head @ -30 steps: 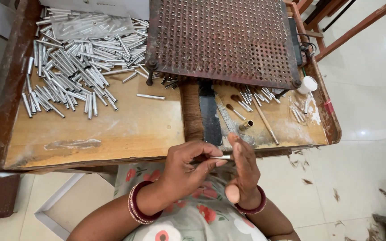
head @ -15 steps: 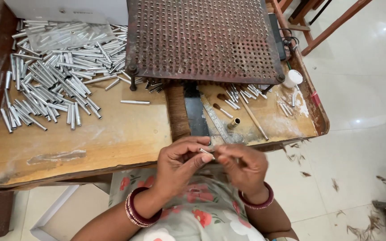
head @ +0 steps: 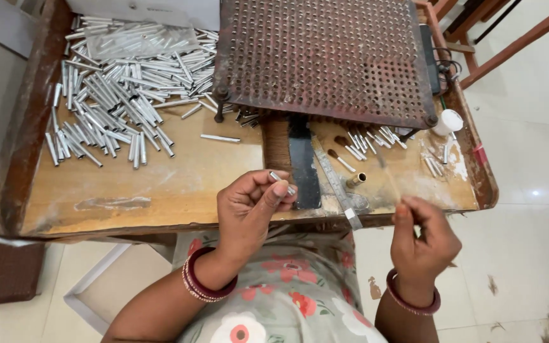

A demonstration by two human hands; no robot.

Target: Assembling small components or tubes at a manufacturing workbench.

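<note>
Both hands have drawn apart since half a second ago, when they met over the lap: now the left hand [head: 249, 209] is raised at the near edge of the worktop [head: 160, 184], while the right hand [head: 424, 238] has swung out to the right, past the worktop's near right corner. One small silver tube [head: 281, 182] sits pinched between the left thumb and forefinger, its end poking out beyond the fingertips, just left of a black strip [head: 303, 165] lying on the wood. The right fingers [head: 408, 209] are pressed together on a thin pale stick [head: 390, 181], which slants up over the worktop. A heap of silver tubes [head: 115, 82], too many to count, covers the far left of the worktop, with a clear plastic bag [head: 141, 41] lying on top of it. One loose tube [head: 220, 138] lies apart from the heap. A perforated metal plate [head: 325, 57] stands on short legs at the far right, with more tubes scattered below its near edge. One white cap [head: 448, 121] rests near the right rim.
</note>
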